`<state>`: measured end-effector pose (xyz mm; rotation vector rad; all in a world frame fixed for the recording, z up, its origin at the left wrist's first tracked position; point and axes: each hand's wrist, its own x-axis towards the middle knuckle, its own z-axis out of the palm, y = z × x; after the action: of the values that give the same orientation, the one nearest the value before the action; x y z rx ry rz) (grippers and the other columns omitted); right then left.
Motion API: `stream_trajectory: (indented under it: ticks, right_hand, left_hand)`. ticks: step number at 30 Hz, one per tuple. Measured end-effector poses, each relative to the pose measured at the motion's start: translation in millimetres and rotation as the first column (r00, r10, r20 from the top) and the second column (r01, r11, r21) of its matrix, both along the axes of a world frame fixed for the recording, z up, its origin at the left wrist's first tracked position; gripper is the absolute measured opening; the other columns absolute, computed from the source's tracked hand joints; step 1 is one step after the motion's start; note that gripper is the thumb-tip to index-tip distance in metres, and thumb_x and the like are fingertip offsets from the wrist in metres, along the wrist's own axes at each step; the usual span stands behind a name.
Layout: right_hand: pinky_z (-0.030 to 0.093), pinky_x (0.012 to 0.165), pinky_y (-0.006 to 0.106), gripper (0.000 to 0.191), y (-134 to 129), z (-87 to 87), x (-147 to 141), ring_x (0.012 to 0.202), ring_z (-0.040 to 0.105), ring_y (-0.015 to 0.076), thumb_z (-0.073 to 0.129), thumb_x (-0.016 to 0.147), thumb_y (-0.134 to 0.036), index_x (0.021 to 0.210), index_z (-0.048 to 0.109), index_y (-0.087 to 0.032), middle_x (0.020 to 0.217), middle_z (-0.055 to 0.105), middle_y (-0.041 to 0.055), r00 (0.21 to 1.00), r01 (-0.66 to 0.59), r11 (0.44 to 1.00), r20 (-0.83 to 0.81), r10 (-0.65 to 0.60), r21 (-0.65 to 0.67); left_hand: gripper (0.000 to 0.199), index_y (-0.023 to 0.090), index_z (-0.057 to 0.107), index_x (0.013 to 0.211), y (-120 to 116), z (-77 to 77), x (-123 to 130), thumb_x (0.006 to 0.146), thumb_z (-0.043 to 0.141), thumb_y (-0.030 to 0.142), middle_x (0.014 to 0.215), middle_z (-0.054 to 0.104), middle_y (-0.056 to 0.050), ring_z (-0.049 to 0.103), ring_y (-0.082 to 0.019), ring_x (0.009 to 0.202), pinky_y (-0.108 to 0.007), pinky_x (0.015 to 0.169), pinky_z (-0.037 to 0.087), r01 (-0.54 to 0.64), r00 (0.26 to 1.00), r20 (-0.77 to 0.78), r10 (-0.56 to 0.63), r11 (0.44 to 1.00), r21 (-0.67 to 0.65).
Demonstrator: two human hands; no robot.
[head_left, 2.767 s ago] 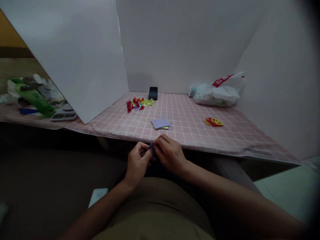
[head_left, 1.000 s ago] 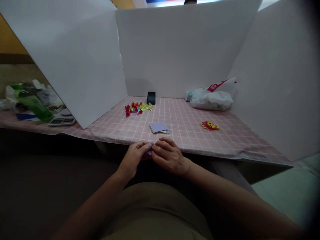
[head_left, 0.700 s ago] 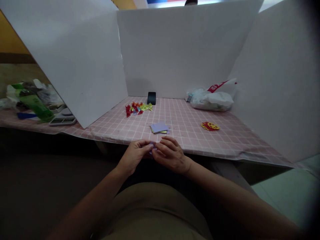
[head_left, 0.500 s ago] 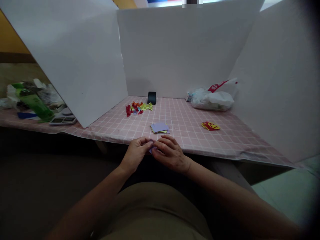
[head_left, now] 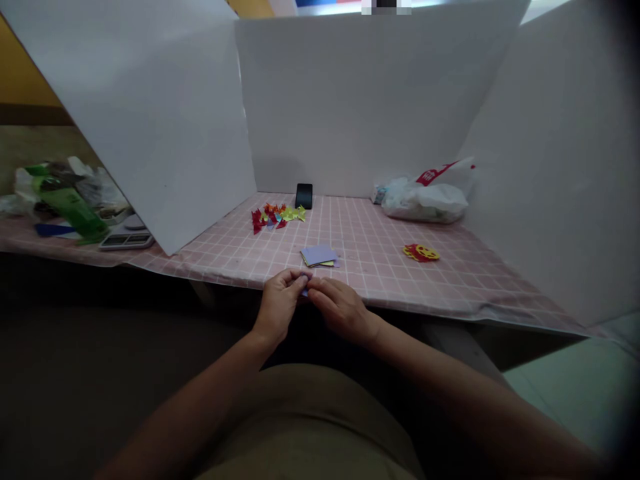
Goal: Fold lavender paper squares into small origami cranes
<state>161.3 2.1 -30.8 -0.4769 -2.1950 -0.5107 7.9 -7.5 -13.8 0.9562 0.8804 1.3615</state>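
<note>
Between my two hands, at the table's front edge, is a small folded piece of purple paper (head_left: 305,292), mostly hidden by fingers. My left hand (head_left: 281,300) pinches it between thumb and fingers. Closed against its right side is my right hand (head_left: 340,307), with the fingertips pressed together on the paper. Just beyond the hands lies a stack of paper squares (head_left: 319,255), purple on top with yellow showing beneath. Farther back sits a cluster of small folded paper figures (head_left: 273,217) in red, orange, yellow and blue.
A black phone (head_left: 304,196) leans at the back panel. On the right are red and yellow cut-out pieces (head_left: 421,253) and a white plastic bag (head_left: 425,200). Left of the white side panel (head_left: 165,127) stand a kitchen scale (head_left: 127,240) and a green bottle (head_left: 73,207). A checked cloth (head_left: 370,233) covers the table.
My right-hand fingers have drawn closer together and lie flatter over the paper. Both hands have shifted slightly, and less of the purple paper shows. The things on the table have not moved.
</note>
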Motion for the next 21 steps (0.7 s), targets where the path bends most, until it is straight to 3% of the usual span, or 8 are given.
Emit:
stream_trajectory:
  ticks: [8, 16, 21]
  right_hand:
    - [0.058, 0.087, 0.04, 0.028, 7.9, -9.0, 2.1, 0.102, 0.066, 0.0231, 0.038, 0.104, -0.016, 0.108, 0.065, -0.017, 0.106, 0.07, 0.0116, 1.0, -0.005, 0.977, -0.02, 0.001, -0.215]
    - [0.057, 0.086, 0.038, 0.029, 7.3, -8.4, 3.7, 0.097, 0.067, 0.0223, 0.037, 0.103, -0.013, 0.104, 0.066, -0.014, 0.105, 0.071, 0.0133, 0.998, 0.038, 0.995, 0.051, -0.034, -0.091]
    - [0.057, 0.082, 0.037, 0.03, 7.9, -7.9, 2.0, 0.091, 0.066, 0.0212, 0.035, 0.103, -0.013, 0.096, 0.064, -0.015, 0.096, 0.07, 0.0106, 0.997, 0.025, 0.994, 0.07, -0.017, -0.11]
  left_hand:
    - [0.019, 0.015, 0.073, 0.081, 6.5, -3.2, 4.8, 0.067, 0.08, 0.027, 0.077, 0.073, -0.002, 0.065, -0.014, 0.074, -0.026, 0.074, 0.052, -0.006, 1.0, -0.01, 0.006, 1.0, 0.021]
    - [0.015, 0.014, 0.071, 0.078, 11.6, -0.3, 9.5, 0.069, 0.077, 0.026, 0.081, 0.074, -0.004, 0.066, -0.015, 0.076, -0.027, 0.075, 0.051, 0.01, 0.999, -0.032, -0.01, 1.0, 0.007]
    - [0.012, 0.014, 0.072, 0.077, 11.6, 0.6, 12.2, 0.069, 0.075, 0.022, 0.082, 0.074, -0.004, 0.066, -0.015, 0.078, -0.027, 0.078, 0.05, -0.015, 0.999, -0.037, 0.016, 0.999, 0.032]
